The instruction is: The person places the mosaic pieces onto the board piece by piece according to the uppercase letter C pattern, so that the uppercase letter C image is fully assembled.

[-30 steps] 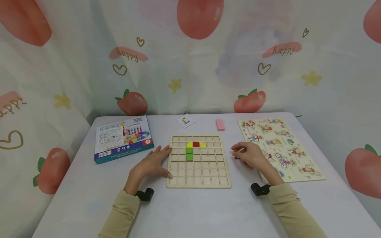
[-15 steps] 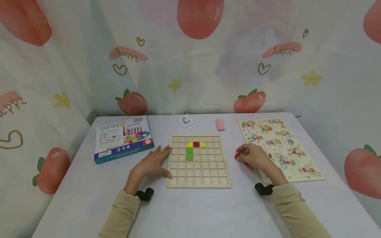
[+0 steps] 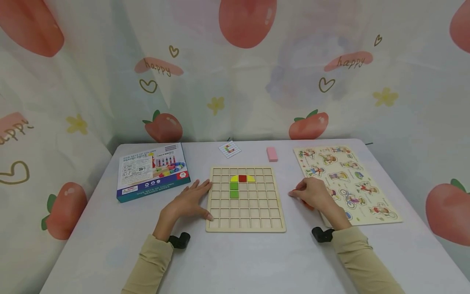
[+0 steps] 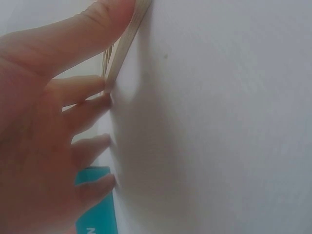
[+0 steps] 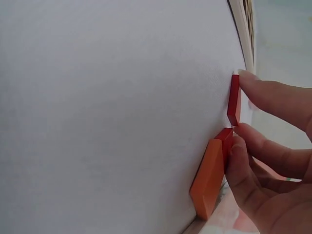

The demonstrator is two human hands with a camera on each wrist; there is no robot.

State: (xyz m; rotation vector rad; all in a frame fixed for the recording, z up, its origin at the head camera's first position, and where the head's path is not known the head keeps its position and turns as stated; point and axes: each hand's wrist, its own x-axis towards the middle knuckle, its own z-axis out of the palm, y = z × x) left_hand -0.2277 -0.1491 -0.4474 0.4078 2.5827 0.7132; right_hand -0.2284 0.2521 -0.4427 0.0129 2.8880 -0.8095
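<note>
My left hand (image 3: pixel 188 201) lies spread at the left edge of a wooden grid board (image 3: pixel 244 222). Its thumb rests on the rim, also visible in the left wrist view. Green squares (image 3: pixel 234 190), a red square (image 3: pixel 242 178) and yellow curved pieces (image 3: pixel 235 178) sit in the board's cells. To the right of the board, my right hand (image 3: pixel 315 194) pinches a small flat red block (image 5: pixel 234 100) by its ends, low over the tabletop. Close below it, another fingertip touches a second red block (image 5: pixel 225 144). An orange block (image 5: pixel 207 178) leans against that one.
Behind the board lie a small pattern card (image 3: pixel 230 149) and a pink block (image 3: pixel 272 154). A printed box (image 3: pixel 152 171) is at the left. A picture puzzle board (image 3: pixel 352 183) lies right, partly under my right forearm. Patterned cloth hangs behind.
My right hand has shifted slightly right and its fingers have closed in on the red block, which showed more a moment ago. The left hand and the board pieces stay in place.
</note>
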